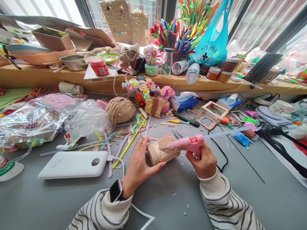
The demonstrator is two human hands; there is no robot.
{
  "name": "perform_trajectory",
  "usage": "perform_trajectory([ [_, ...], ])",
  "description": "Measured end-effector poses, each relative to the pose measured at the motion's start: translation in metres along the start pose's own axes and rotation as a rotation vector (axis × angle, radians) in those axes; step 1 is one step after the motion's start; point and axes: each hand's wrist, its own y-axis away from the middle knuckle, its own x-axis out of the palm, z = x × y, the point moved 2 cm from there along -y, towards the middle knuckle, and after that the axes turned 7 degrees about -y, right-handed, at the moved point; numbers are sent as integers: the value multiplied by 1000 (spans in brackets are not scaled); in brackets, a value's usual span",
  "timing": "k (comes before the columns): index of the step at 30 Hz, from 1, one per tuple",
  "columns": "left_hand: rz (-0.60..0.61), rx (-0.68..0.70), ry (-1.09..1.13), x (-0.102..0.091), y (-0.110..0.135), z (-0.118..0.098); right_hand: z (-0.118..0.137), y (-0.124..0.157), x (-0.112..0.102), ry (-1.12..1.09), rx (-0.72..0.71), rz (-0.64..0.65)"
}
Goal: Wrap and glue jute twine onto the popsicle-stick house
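Observation:
A small barrel of wooden craft sticks [160,156] lies on its side on the grey table, with twine wound round both ends. My left hand [141,159] holds its left end, thumb along the lower side and fingers at the top. A strand of twine rises by those fingertips. My right hand [203,161] is closed round the handle of a pink glue gun [185,144]. Its nozzle points left and reaches the barrel's upper side; whether it touches I cannot tell. A clear glue stick [227,131] juts from the gun's back.
Left of my hand lies a white power bank [73,165] with a cable. Behind stand a ball of twine [120,109], pipe-cleaner flowers [146,88] and wooden frames [211,115]. A black cord [225,156] runs right of the glue gun. Jars and a blue bag [212,41] crowd the ledge.

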Motion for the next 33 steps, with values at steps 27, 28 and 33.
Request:
perform_trajectory([
  [27,36,-43,-11,0,1,0,2,-6,-6,28,-199,-111],
  [28,38,-44,-10,0,1,0,2,-7,-6,29,-195,-108],
  [33,29,-28,-22,-1,0,-1,-2,-5,-7,23,-195,-108],
])
